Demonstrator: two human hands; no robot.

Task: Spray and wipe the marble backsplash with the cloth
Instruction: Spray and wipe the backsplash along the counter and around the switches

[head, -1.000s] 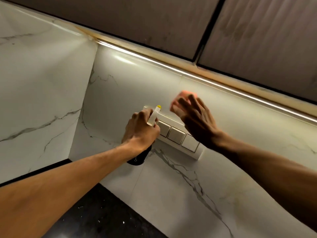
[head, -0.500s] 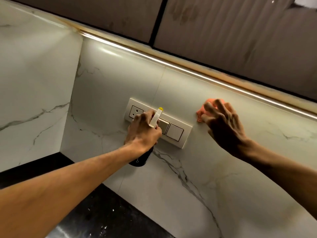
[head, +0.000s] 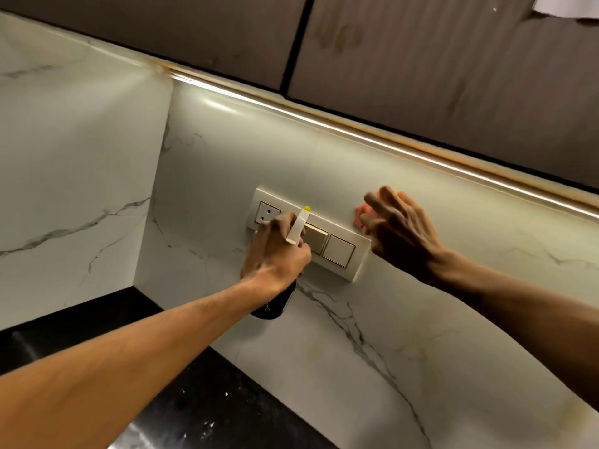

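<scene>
Cloth (head: 360, 218) and right hand (head: 400, 230) have swung back and forth in the head view. A second ago they lay over the top of the switch plate (head: 340, 254), half a second ago they were out on the marble to its right, and now they sit by the plate's upper right corner again. The fingers are straight and spread, pressing the orange cloth flat against the backsplash (head: 227, 157). That reads as wiping strokes under way over one small patch, with much of the marble probably yet to be covered.

The left hand (head: 275, 254) has not shifted. Its fingers are curled round the spray bottle (head: 274, 304), held in front of the plate with the white nozzle (head: 299, 226) tilted up toward the wall. The raised plate and its socket (head: 264, 212) stand in the cloth's path, and wet spray there looks risky. Below lies the dark counter (head: 168, 400); above run a light strip (head: 372, 132) and brown cupboards (head: 437, 69).
</scene>
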